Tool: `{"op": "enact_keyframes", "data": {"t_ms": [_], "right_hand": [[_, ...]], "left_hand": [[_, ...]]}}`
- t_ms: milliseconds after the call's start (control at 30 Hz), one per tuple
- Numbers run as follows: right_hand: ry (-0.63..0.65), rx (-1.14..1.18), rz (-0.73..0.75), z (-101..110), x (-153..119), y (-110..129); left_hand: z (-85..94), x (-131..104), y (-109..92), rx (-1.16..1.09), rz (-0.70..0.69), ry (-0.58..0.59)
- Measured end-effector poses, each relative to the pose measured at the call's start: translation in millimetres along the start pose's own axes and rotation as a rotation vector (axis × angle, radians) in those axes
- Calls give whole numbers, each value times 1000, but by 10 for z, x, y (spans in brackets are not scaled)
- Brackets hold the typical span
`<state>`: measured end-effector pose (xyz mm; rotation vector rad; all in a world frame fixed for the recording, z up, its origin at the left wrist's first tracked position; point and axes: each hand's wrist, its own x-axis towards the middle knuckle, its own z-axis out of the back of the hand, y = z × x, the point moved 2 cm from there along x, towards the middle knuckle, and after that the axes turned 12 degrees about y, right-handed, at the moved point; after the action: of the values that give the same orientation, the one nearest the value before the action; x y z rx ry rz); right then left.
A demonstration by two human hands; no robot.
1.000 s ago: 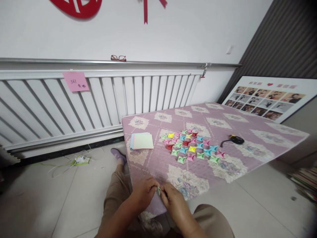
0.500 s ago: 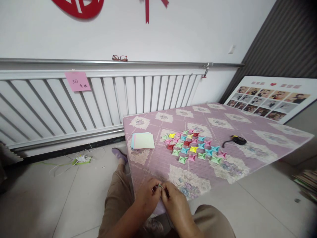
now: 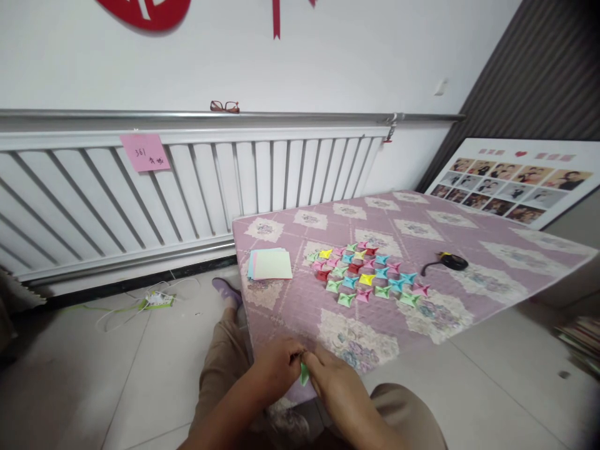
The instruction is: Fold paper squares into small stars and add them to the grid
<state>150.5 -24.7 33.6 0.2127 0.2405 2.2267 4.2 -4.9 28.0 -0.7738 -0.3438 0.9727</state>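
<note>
Close to the near corner of the table, a small piece of green folded paper [image 3: 304, 374] is pinched between my two hands. My left hand [image 3: 280, 367] has its fingers curled closed on the paper's upper end. Thumb and fingers of my right hand [image 3: 332, 377] press together on the same piece from the other side. Much of the paper is hidden by the fingers. Beyond my hands, several small folded paper shapes [image 3: 367, 280] in green, pink, blue, yellow and red lie in rows. To their left sits a stack of paper sheets [image 3: 272, 264], pale green on top.
A flowered purple cloth covers the table [image 3: 300, 312]. On its right side lies a coiled black cord [image 3: 452, 261]. Behind stands a white radiator [image 3: 276, 175], with glasses [image 3: 225, 107] on the pipe above. A power strip [image 3: 158, 300] lies on the floor at left.
The green paper has turned in my fingers and now points downward, showing more of its green side. Both hands stay close together near the same spot.
</note>
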Motion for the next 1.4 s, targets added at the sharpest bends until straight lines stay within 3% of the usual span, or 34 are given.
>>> {"op": "enact_keyframes", "data": {"t_ms": [333,533,700,800,933,1167,1267,1400], "right_hand": [[44,-7,37,-64,-23,-24],[98,255,-34,0,-23,-6],[47,587,-10,158,-31,45],[52,661,17,226,-27,88],[14,688,-2,225,-33,114],[-119,774,-244,112,-53,115],[-207,879,-316,73,-26,90],[-191,1081,-306,11,29,37]], "left_hand": [[71,-20,-106,-57,-8,47],[123,-82,-118,-431,-4,77],[95,-140,-107,-844,-73,120],[31,-136,-63,-934,-14,79],[-39,-119,-25,-956,40,2],[-38,-124,-99,-831,110,-98],[-13,-135,-143,-758,157,-125],[3,-154,-181,-682,192,-149]]}}
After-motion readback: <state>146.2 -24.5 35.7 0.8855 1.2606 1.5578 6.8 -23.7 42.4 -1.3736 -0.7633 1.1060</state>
